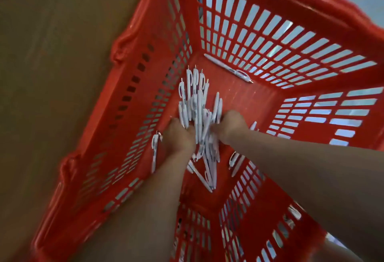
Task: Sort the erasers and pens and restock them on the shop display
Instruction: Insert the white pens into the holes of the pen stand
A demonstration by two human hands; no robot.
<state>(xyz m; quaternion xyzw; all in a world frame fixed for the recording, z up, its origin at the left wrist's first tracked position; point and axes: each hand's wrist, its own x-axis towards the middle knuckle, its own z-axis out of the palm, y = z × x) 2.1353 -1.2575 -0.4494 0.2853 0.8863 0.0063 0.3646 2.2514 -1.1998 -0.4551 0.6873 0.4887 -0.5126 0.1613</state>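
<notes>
One big red basket [145, 64] fills the view, both arms down in it, left hand [178, 137] and right hand [230, 126] curled round the same bundle of white pens [195, 99] from either side. Bundle points straight away from the person, down near the basket floor; a stray pen [154, 153] lies just beside the left hand, probably the easier next grab.

Red basket [239, 99] floor: pen heap [195, 99] between left hand [179, 137] and right hand [228, 126]; single pen [227, 68] beyond them; another pen [154, 153] left of left hand.
</notes>
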